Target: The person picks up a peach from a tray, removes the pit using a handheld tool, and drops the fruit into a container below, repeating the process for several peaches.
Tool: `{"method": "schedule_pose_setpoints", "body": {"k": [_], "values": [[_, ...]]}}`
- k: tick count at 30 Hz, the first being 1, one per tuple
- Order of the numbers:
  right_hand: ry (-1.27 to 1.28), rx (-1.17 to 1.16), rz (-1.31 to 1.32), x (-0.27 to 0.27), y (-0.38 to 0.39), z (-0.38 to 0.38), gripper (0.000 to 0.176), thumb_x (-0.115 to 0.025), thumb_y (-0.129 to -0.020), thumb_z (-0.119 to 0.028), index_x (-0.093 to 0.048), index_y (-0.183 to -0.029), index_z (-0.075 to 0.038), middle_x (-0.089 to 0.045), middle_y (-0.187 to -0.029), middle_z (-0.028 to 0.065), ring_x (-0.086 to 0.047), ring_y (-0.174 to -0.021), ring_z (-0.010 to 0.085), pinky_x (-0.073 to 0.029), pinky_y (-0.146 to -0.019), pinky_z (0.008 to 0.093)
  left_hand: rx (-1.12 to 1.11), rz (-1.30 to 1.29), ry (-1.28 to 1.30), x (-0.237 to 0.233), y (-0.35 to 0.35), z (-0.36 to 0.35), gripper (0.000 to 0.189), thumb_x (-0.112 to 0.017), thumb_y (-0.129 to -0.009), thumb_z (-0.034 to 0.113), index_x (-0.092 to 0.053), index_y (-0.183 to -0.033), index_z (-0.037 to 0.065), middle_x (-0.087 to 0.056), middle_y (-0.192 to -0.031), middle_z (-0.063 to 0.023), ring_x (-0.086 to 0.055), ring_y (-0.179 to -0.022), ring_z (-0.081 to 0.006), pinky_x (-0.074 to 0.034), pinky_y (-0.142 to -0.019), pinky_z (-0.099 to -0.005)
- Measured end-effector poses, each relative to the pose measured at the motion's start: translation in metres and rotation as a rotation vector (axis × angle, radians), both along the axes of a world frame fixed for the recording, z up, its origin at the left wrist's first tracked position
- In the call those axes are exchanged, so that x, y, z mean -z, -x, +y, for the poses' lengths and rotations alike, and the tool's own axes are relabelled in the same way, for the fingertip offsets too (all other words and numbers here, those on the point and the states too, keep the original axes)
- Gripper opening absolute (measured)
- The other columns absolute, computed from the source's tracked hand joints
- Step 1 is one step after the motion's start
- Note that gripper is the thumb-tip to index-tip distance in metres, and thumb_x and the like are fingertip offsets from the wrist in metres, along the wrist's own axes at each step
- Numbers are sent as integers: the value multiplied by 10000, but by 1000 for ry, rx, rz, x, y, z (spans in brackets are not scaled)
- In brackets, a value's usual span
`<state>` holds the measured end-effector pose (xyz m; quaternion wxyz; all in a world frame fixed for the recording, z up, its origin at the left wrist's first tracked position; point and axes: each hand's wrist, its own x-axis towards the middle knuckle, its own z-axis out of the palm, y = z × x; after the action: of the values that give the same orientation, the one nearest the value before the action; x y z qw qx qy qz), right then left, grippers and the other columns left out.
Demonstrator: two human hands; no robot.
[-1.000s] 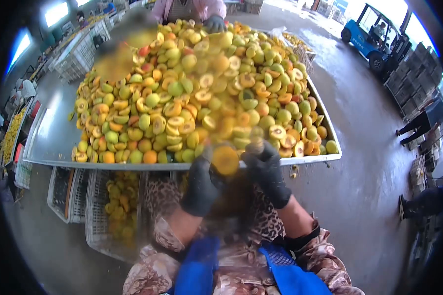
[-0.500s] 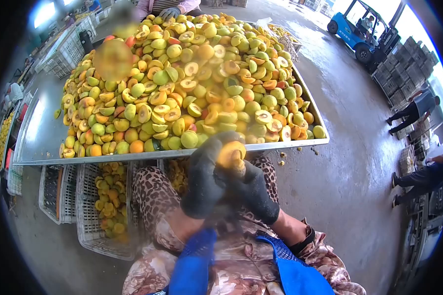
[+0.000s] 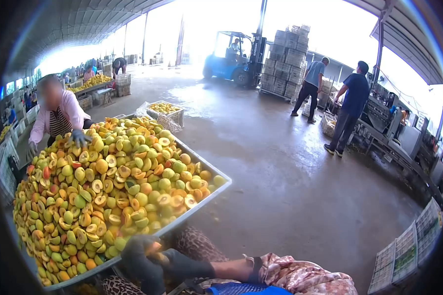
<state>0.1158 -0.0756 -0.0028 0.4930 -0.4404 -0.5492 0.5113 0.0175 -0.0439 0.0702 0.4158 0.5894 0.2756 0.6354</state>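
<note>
Both my hands wear dark grey gloves and meet at the near edge of the fruit table. My left hand (image 3: pixel 142 260) is closed around a peach half (image 3: pixel 154 247), of which only a blurred orange part shows between the gloves. My right hand (image 3: pixel 179 264) presses against the same peach from the right, its fingers bent and partly hidden. Just beyond them, a large heap of halved and whole yellow-green peaches (image 3: pixel 98 191) fills the metal-rimmed table (image 3: pixel 202 205).
Across the heap a co-worker in a pink top (image 3: pixel 59 115) reaches into the peaches. A blue forklift (image 3: pixel 229 61) stands near stacked crates (image 3: pixel 286 61). Two people stand by a machine (image 3: pixel 384 115) on the right. Plastic crates (image 3: pixel 406 246) sit at lower right.
My view has swung up and to the right, showing more of the hall. The hands now appear lower and further left, still together at the peach.
</note>
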Motion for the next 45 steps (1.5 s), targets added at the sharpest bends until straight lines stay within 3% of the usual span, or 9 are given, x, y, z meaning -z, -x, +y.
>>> {"method": "schedule_pose_setpoints", "body": {"k": [4,10,14,20,25,27,33,42,45], "values": [[-286,-98,-38,-17,-13,-7,367,-658,-975,-188,-605,-1295,-16,-700,-1042,44,-613,-956,108,-533,-841,333,224,28,-23,7,4,0,250,-585,-1017,207,-545,-876,5,-624,-824,-97,-634,-778,-208,-542,-717,-346],[191,-584,216,10,-32,3,424,-795,-847,-128,-639,-1221,-6,-684,-1095,59,-618,-953,125,-542,-824,301,650,-411,311,-4,18,0,379,-515,-1061,332,-540,-791,67,-598,-772,-84,-628,-735,-246,-492,-702,-360],[156,-630,264,-6,-7,9,270,-792,-849,-186,-690,-1031,-14,-697,-820,64,-622,-746,112,-536,-676,294,201,-603,497,43,130,64,415,-540,-1054,404,-650,-908,31,-700,-919,-141,-702,-872,-281,-545,-773,-387],[-16,-355,-1041,82,-3,21,240,-665,-913,-248,-682,-988,-21,-686,-866,215,-701,-787,337,-553,-686,395,-754,422,89,109,286,149,423,-549,-1041,285,-617,-1303,-40,-581,-1363,-249,-580,-1248,-308,-455,-1057,-399],[-46,-287,-295,142,-7,36,234,-683,-830,-211,-704,-1003,-56,-712,-893,208,-686,-845,426,-553,-714,456,-668,890,-237,72,145,226,578,-700,-928,366,-566,-1397,55,-399,-1536,-279,-344,-1438,-463,-295,-1182,-501],[59,-367,-499,150,-22,52,286,-701,-936,-216,-708,-1131,-6,-731,-881,44,-575,-822,63,-537,-739,316,-598,948,-320,76,97,271,661,-726,-898,384,-518,-1437,62,-375,-1550,-277,-332,-1428,-497,-290,-1179,-525],[243,-222,-340,229,-24,57,313,-702,-817,-333,-717,-916,-37,-699,-810,236,-708,-756,394,-543,-658,473,-514,1225,-481,56,-16,387,759,-757,-850,344,-446,-1491,82,-327,-1599,-207,-285,-1471,-447,-283,-1190,-508],[203,-300,-385,202,-15,65,341,-577,-956,-298,-674,-865,16,-636,-717,261,-604,-604,378,-479,-598,483,-242,1109,-551,102,-23,523,527,-798,-713,172,-621,-1196,55,-604,-1160,-179,-568,-1113,-374,-444,-1002,-460],[285,-221,-155,135,-42,54,192,-673,-756,-213,-687,-792,-25,-622,-656,175,-576,-552,269,-457,-555,451,-181,1032,-523,119,-21,485,556,-791,-643,118,-601,-1153,6,-581,-1072,-181,-577,-1046,-394,-482,-919,-444]]}}
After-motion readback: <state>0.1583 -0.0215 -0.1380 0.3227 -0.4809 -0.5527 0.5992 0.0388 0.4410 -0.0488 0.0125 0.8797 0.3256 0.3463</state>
